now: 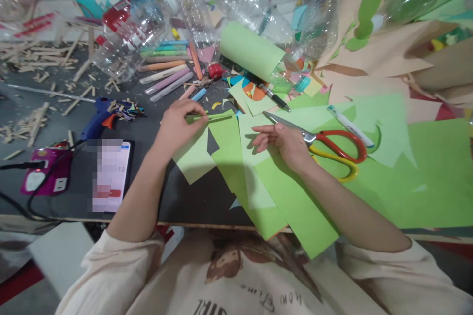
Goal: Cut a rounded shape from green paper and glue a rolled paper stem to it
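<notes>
My left hand [184,122] pinches a narrow green paper strip [220,117], which points to the right from my fingertips. Below it lies a pale green paper piece [192,160]. My right hand [286,143] is open, its fingers stretched toward the left with nothing gripped between them. It rests beside and partly over the scissors [308,136], which have one red and one yellow handle. Their blades point to the upper left, partly hidden by my hand. Under the scissors and my right hand, green paper sheets [384,192] overlap.
A pen [271,97] and a slim white and teal item [351,126] lie near the scissors. Behind are markers [172,83], clear plastic bottles [129,44] and a paper-wrapped bottle [253,49]. At left are a blue glue gun [96,117], a phone [117,172] and wooden sticks [37,59].
</notes>
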The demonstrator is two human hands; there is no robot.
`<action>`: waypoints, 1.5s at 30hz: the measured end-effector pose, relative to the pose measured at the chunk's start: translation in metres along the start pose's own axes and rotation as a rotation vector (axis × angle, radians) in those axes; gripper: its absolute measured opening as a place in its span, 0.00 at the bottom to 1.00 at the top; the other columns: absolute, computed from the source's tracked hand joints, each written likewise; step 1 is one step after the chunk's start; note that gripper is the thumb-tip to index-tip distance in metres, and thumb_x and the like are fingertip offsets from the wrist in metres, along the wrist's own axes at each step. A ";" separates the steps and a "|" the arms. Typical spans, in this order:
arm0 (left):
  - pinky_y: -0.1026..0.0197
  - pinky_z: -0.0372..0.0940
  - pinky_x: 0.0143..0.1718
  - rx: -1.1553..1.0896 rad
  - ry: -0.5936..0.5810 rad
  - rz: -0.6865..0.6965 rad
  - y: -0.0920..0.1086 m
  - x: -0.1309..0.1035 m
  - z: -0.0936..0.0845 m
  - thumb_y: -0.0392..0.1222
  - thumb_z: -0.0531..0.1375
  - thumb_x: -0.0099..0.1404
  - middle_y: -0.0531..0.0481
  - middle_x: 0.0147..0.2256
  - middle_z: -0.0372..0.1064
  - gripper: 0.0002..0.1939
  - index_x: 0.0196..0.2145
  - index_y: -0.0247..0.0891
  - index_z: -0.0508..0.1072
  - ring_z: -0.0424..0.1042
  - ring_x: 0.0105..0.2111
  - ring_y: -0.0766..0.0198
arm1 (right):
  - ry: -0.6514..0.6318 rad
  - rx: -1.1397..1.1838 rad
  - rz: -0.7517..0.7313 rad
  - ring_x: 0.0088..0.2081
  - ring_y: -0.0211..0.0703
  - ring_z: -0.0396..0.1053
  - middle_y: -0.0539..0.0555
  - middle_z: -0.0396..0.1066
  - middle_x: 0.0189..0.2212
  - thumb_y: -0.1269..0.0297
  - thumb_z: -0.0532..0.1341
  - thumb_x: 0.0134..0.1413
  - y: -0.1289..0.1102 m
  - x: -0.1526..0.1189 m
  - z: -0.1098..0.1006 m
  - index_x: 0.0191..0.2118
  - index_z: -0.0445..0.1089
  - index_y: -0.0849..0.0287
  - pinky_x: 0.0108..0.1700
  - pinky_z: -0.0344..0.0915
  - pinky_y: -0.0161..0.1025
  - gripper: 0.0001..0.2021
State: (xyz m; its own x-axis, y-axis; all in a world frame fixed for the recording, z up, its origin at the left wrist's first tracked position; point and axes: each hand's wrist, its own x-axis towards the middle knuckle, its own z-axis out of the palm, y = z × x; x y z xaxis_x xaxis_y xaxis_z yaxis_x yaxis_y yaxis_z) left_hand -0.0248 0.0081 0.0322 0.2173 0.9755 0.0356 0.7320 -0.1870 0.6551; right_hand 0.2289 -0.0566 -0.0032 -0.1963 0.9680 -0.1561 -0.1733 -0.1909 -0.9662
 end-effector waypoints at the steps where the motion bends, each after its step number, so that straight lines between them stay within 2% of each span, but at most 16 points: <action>1: 0.56 0.66 0.48 0.036 -0.014 0.012 0.000 0.000 -0.005 0.39 0.62 0.57 0.51 0.37 0.78 0.02 0.28 0.41 0.75 0.73 0.46 0.56 | 0.003 0.002 -0.005 0.26 0.41 0.74 0.53 0.78 0.28 0.43 0.58 0.59 0.000 0.000 0.000 0.40 0.80 0.57 0.34 0.73 0.43 0.23; 3: 0.56 0.66 0.48 0.057 0.011 -0.010 0.001 -0.003 -0.017 0.39 0.63 0.57 0.52 0.38 0.78 0.03 0.31 0.42 0.76 0.73 0.43 0.58 | 0.001 0.001 0.001 0.25 0.40 0.74 0.53 0.79 0.28 0.43 0.62 0.56 -0.002 0.001 0.000 0.39 0.80 0.57 0.33 0.73 0.42 0.21; 7: 0.60 0.67 0.41 0.017 0.190 -0.076 0.007 -0.016 -0.045 0.41 0.58 0.64 0.58 0.37 0.77 0.06 0.36 0.44 0.76 0.71 0.35 0.66 | 0.033 -0.016 0.014 0.24 0.39 0.73 0.51 0.78 0.25 0.46 0.71 0.44 -0.007 0.002 0.001 0.33 0.81 0.55 0.31 0.74 0.41 0.17; 9: 0.61 0.65 0.39 0.066 0.185 -0.083 0.008 -0.025 -0.054 0.42 0.57 0.66 0.59 0.37 0.76 0.07 0.36 0.44 0.76 0.71 0.36 0.66 | 0.053 -0.047 0.017 0.24 0.40 0.73 0.51 0.78 0.24 0.45 0.71 0.43 -0.010 0.001 0.001 0.30 0.80 0.55 0.30 0.74 0.41 0.17; 11: 0.61 0.64 0.35 0.140 0.126 -0.107 0.006 -0.034 -0.057 0.42 0.57 0.66 0.56 0.38 0.76 0.07 0.37 0.43 0.75 0.72 0.38 0.63 | 0.044 -0.111 0.018 0.25 0.41 0.74 0.53 0.78 0.24 0.40 0.66 0.49 -0.013 -0.003 -0.002 0.29 0.80 0.56 0.31 0.74 0.41 0.21; 15: 0.58 0.65 0.35 0.232 0.010 -0.078 -0.001 -0.051 -0.050 0.44 0.58 0.66 0.50 0.40 0.76 0.08 0.38 0.42 0.75 0.73 0.40 0.56 | 0.013 -0.367 -0.058 0.32 0.45 0.77 0.56 0.80 0.30 0.39 0.51 0.62 -0.021 -0.021 -0.012 0.33 0.80 0.56 0.37 0.75 0.44 0.29; 19: 0.52 0.66 0.48 0.208 -0.045 0.006 -0.006 -0.059 -0.032 0.46 0.56 0.66 0.46 0.42 0.76 0.11 0.40 0.40 0.74 0.74 0.45 0.54 | -0.002 -0.808 -0.229 0.44 0.50 0.77 0.55 0.80 0.43 0.53 0.55 0.65 -0.026 -0.047 -0.026 0.46 0.77 0.51 0.46 0.74 0.49 0.16; 22: 0.50 0.65 0.53 0.195 -0.129 0.086 -0.005 -0.057 -0.021 0.46 0.55 0.67 0.44 0.46 0.75 0.12 0.42 0.39 0.74 0.72 0.49 0.52 | -0.034 -1.064 -0.318 0.50 0.53 0.74 0.56 0.77 0.48 0.58 0.55 0.66 -0.023 -0.062 -0.037 0.54 0.72 0.50 0.53 0.71 0.55 0.15; 26: 0.49 0.65 0.51 0.285 -0.202 0.121 -0.005 -0.053 -0.015 0.42 0.55 0.65 0.42 0.47 0.74 0.12 0.43 0.39 0.74 0.72 0.49 0.50 | -0.058 -1.241 -0.337 0.58 0.56 0.69 0.60 0.70 0.58 0.59 0.54 0.66 -0.011 -0.069 -0.049 0.59 0.66 0.52 0.57 0.68 0.59 0.18; 29: 0.52 0.66 0.44 0.330 -0.258 0.104 -0.007 -0.050 -0.012 0.41 0.55 0.64 0.44 0.39 0.75 0.08 0.36 0.40 0.74 0.72 0.42 0.52 | 0.014 -1.283 -0.350 0.60 0.59 0.66 0.62 0.67 0.60 0.58 0.55 0.65 -0.005 -0.065 -0.054 0.60 0.65 0.53 0.58 0.66 0.61 0.19; 32: 0.56 0.64 0.38 0.290 -0.300 0.083 -0.004 -0.048 -0.008 0.40 0.55 0.64 0.47 0.31 0.73 0.06 0.30 0.40 0.71 0.71 0.35 0.56 | 0.073 -1.201 -0.388 0.59 0.59 0.66 0.62 0.69 0.57 0.59 0.57 0.65 -0.009 -0.059 -0.045 0.56 0.69 0.53 0.59 0.64 0.62 0.17; 34: 0.59 0.63 0.35 0.183 -0.283 0.093 0.005 -0.051 -0.004 0.40 0.55 0.65 0.49 0.29 0.71 0.07 0.29 0.40 0.69 0.69 0.33 0.60 | 0.052 -1.046 -0.387 0.54 0.55 0.71 0.61 0.74 0.51 0.61 0.57 0.64 -0.015 -0.055 -0.029 0.52 0.73 0.53 0.57 0.67 0.58 0.14; 37: 0.63 0.63 0.32 -0.074 -0.256 0.138 0.027 -0.060 0.007 0.40 0.53 0.68 0.50 0.30 0.69 0.08 0.31 0.39 0.68 0.68 0.30 0.65 | -0.095 -0.679 -0.183 0.40 0.47 0.76 0.57 0.78 0.41 0.59 0.60 0.62 -0.018 -0.050 0.003 0.47 0.76 0.53 0.43 0.74 0.47 0.12; 39: 0.66 0.62 0.29 -0.234 -0.298 0.136 0.044 -0.068 0.020 0.39 0.52 0.68 0.52 0.29 0.69 0.07 0.32 0.39 0.68 0.67 0.27 0.68 | -0.138 -0.397 -0.015 0.33 0.43 0.74 0.54 0.78 0.34 0.55 0.61 0.61 -0.015 -0.046 0.022 0.46 0.76 0.54 0.36 0.73 0.42 0.13; 42: 0.66 0.62 0.25 -0.368 -0.385 0.103 0.058 -0.076 0.039 0.39 0.52 0.69 0.52 0.28 0.72 0.08 0.33 0.39 0.69 0.68 0.24 0.68 | -0.055 -0.115 0.075 0.26 0.39 0.70 0.50 0.73 0.26 0.48 0.63 0.57 -0.008 -0.040 0.037 0.40 0.76 0.55 0.30 0.69 0.39 0.16; 45: 0.66 0.65 0.28 -0.303 -0.401 0.136 0.052 -0.071 0.036 0.40 0.54 0.69 0.51 0.31 0.75 0.07 0.37 0.39 0.71 0.72 0.27 0.67 | 0.022 -0.106 0.083 0.22 0.37 0.64 0.48 0.68 0.21 0.44 0.63 0.54 -0.006 -0.036 0.033 0.33 0.73 0.56 0.25 0.63 0.37 0.19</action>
State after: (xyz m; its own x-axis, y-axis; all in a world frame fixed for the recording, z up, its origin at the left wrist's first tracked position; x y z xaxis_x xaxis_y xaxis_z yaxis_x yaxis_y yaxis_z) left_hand 0.0215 -0.0752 0.0367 0.5711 0.8124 -0.1177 0.4730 -0.2085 0.8560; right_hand 0.2052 -0.0957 0.0149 -0.1843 0.9531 -0.2399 -0.0541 -0.2536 -0.9658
